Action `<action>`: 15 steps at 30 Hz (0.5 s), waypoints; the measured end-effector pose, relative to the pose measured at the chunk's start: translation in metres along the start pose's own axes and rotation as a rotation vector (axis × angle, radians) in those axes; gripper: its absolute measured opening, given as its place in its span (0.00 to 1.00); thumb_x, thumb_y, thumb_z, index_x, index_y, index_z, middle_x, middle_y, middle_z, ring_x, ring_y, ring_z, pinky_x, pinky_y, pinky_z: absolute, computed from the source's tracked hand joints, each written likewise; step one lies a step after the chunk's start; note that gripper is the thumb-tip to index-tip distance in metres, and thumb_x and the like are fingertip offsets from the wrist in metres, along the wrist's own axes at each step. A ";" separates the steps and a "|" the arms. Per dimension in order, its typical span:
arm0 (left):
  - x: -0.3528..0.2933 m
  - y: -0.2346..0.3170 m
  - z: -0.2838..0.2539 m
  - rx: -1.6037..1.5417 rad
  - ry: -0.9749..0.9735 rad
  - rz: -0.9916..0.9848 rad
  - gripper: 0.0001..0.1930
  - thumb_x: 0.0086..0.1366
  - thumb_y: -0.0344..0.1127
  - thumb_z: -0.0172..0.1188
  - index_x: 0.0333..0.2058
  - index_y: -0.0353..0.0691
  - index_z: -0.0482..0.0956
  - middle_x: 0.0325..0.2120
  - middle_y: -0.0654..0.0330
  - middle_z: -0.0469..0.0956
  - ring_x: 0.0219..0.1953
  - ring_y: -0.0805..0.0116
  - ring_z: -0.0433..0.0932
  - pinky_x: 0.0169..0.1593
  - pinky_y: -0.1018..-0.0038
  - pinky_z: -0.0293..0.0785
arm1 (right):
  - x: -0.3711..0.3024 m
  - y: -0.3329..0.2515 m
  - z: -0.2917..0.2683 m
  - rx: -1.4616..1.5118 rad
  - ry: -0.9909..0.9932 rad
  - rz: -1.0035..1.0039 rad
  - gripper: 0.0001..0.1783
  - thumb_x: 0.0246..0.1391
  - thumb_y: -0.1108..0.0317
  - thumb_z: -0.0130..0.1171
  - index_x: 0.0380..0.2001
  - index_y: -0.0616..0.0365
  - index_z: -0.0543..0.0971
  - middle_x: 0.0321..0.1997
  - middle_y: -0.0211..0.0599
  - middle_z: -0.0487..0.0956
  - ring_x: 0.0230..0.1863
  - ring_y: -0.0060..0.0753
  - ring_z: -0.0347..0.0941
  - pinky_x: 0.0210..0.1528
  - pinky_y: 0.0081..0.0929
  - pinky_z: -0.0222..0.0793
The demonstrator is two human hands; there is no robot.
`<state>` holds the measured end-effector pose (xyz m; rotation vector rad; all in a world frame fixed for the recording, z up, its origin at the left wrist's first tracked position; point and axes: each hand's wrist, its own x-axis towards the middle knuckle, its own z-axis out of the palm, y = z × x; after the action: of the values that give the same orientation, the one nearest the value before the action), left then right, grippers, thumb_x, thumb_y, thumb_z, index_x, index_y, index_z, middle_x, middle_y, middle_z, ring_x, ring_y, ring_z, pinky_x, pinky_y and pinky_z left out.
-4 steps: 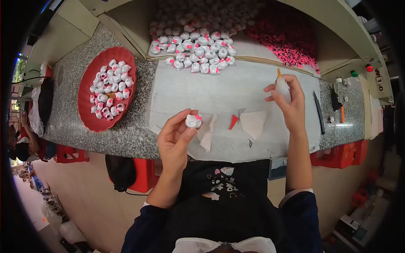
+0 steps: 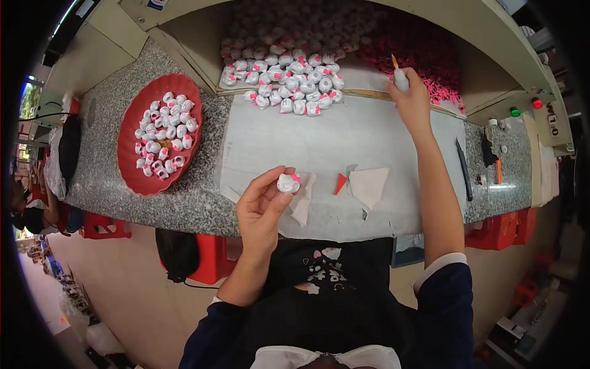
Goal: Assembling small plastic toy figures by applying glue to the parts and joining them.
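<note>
My left hand [image 2: 259, 212] pinches a small white cat-head piece with a pink bow [image 2: 286, 184] between thumb and fingers, just above the paper-covered worktop. Up at the right, my right hand [image 2: 415, 106] is closed around a small white squeeze bottle with an orange-yellow tip [image 2: 401, 80]. The tip points up and away from me. This hand is at the near edge of a heap of small pink parts [image 2: 439, 71] on the shelf. Its fingertips are partly hidden, and I cannot tell whether they touch a pink part.
Many white heads [image 2: 301, 80] pile up on the shelf's left side. A red scalloped tray [image 2: 129, 166] at left holds more. Cloth scraps [image 2: 369, 186] and a red pointed piece [image 2: 340, 184] lie on the white paper [image 2: 276, 135]. A dark slim tool [image 2: 463, 169] lies at the right.
My right hand has moved away from me and slightly left with the bottle, from over the paper to the pink heap. My left hand still holds the cat-head piece, nearly in place.
</note>
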<state>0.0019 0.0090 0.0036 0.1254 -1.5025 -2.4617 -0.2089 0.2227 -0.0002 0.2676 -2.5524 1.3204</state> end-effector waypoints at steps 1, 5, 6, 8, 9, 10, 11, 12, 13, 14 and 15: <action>0.000 0.001 0.002 -0.002 -0.008 -0.007 0.19 0.50 0.22 0.51 0.43 0.32 0.64 0.40 0.50 0.67 0.40 0.66 0.69 0.44 0.70 0.67 | 0.013 0.004 0.005 -0.421 0.130 -0.161 0.12 0.36 0.66 0.57 0.26 0.61 0.72 0.27 0.46 0.73 0.27 0.44 0.71 0.25 0.36 0.66; 0.000 0.001 0.002 -0.040 -0.006 -0.025 0.19 0.49 0.22 0.52 0.43 0.31 0.64 0.40 0.49 0.67 0.40 0.66 0.69 0.44 0.70 0.66 | 0.034 0.006 0.024 -0.717 0.037 -0.017 0.12 0.36 0.64 0.57 0.21 0.63 0.73 0.22 0.48 0.72 0.26 0.48 0.70 0.27 0.37 0.65; 0.000 0.001 0.002 -0.032 -0.002 -0.025 0.19 0.50 0.22 0.52 0.42 0.31 0.64 0.39 0.49 0.67 0.39 0.66 0.69 0.44 0.71 0.67 | 0.033 0.002 0.026 -0.742 0.053 -0.027 0.12 0.36 0.64 0.57 0.20 0.63 0.73 0.22 0.48 0.73 0.26 0.49 0.70 0.27 0.38 0.65; 0.000 0.000 -0.001 -0.028 -0.025 -0.031 0.18 0.50 0.21 0.51 0.43 0.30 0.63 0.39 0.50 0.67 0.41 0.66 0.68 0.44 0.72 0.66 | 0.031 -0.004 0.028 -0.761 0.062 -0.037 0.12 0.36 0.63 0.57 0.19 0.63 0.73 0.21 0.48 0.73 0.26 0.50 0.70 0.27 0.39 0.65; 0.001 0.000 -0.001 -0.030 -0.057 -0.040 0.18 0.51 0.20 0.50 0.43 0.29 0.63 0.39 0.50 0.67 0.43 0.66 0.68 0.45 0.74 0.65 | 0.030 -0.005 0.028 -0.773 0.065 -0.058 0.12 0.36 0.63 0.57 0.19 0.63 0.73 0.22 0.49 0.73 0.26 0.50 0.70 0.27 0.39 0.65; 0.001 0.000 -0.001 -0.024 -0.049 -0.041 0.18 0.51 0.20 0.50 0.43 0.29 0.63 0.39 0.50 0.67 0.43 0.66 0.68 0.45 0.74 0.65 | 0.029 -0.006 0.028 -0.784 0.069 -0.079 0.12 0.36 0.63 0.57 0.20 0.63 0.73 0.22 0.49 0.73 0.26 0.50 0.70 0.28 0.39 0.65; 0.001 0.000 0.001 -0.039 -0.065 -0.040 0.17 0.51 0.20 0.49 0.43 0.30 0.63 0.39 0.51 0.67 0.42 0.66 0.68 0.45 0.74 0.65 | 0.029 -0.006 0.029 -0.778 0.063 -0.079 0.12 0.36 0.63 0.57 0.20 0.63 0.73 0.22 0.49 0.73 0.26 0.50 0.70 0.28 0.39 0.65; 0.001 -0.001 0.003 -0.054 -0.079 -0.038 0.17 0.51 0.20 0.49 0.43 0.30 0.63 0.39 0.51 0.68 0.42 0.67 0.68 0.45 0.75 0.65 | 0.030 -0.005 0.029 -0.780 0.069 -0.093 0.12 0.36 0.63 0.57 0.20 0.62 0.74 0.22 0.49 0.73 0.26 0.50 0.70 0.27 0.39 0.65; -0.001 0.000 0.005 -0.048 -0.074 -0.038 0.17 0.51 0.20 0.49 0.43 0.30 0.63 0.39 0.51 0.68 0.42 0.67 0.68 0.45 0.75 0.65 | 0.031 -0.003 0.029 -0.781 0.075 -0.107 0.11 0.36 0.63 0.57 0.21 0.61 0.74 0.23 0.49 0.73 0.26 0.49 0.70 0.27 0.39 0.65; -0.001 0.000 0.007 -0.055 -0.084 -0.049 0.17 0.51 0.19 0.49 0.42 0.30 0.63 0.39 0.52 0.68 0.42 0.68 0.68 0.45 0.75 0.65 | 0.032 0.003 0.028 -0.734 0.071 -0.105 0.11 0.36 0.64 0.56 0.22 0.61 0.73 0.23 0.49 0.73 0.27 0.51 0.69 0.26 0.39 0.64; -0.001 0.001 0.008 -0.061 -0.091 -0.056 0.17 0.51 0.19 0.49 0.42 0.30 0.64 0.39 0.52 0.68 0.42 0.68 0.68 0.45 0.75 0.65 | 0.030 0.002 0.025 -0.723 0.067 -0.112 0.11 0.36 0.64 0.56 0.22 0.61 0.73 0.23 0.49 0.73 0.27 0.51 0.69 0.26 0.39 0.64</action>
<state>0.0016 0.0155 0.0080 0.0443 -1.4772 -2.5868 -0.2415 0.2021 -0.0064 0.2057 -2.7035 0.3054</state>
